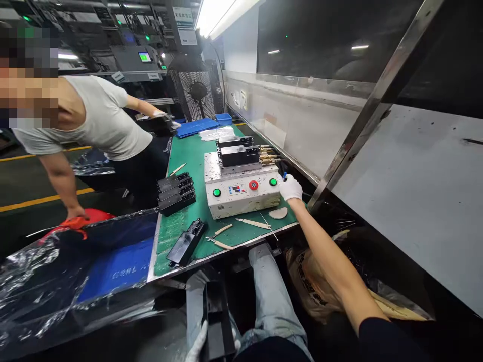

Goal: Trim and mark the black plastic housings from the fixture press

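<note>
My right hand point(290, 187), in a white glove, reaches out to the right side of a white control box point(241, 193) with two green buttons and a red one; its fingers are curled round a small blue-tipped thing. A black part point(239, 155) sits clamped on top of the box. My left hand point(198, 344), also gloved, holds a long black plastic part point(219, 322) down at my lap, below the table edge.
On the green mat point(188, 161) lie a stack of black parts point(176, 193), one loose black part point(186, 242), tweezers point(219, 237) and a knife point(252, 223). A co-worker point(94, 125) leans over plastic-wrapped blue trays point(113, 264) at left. A fan point(196, 93) stands behind.
</note>
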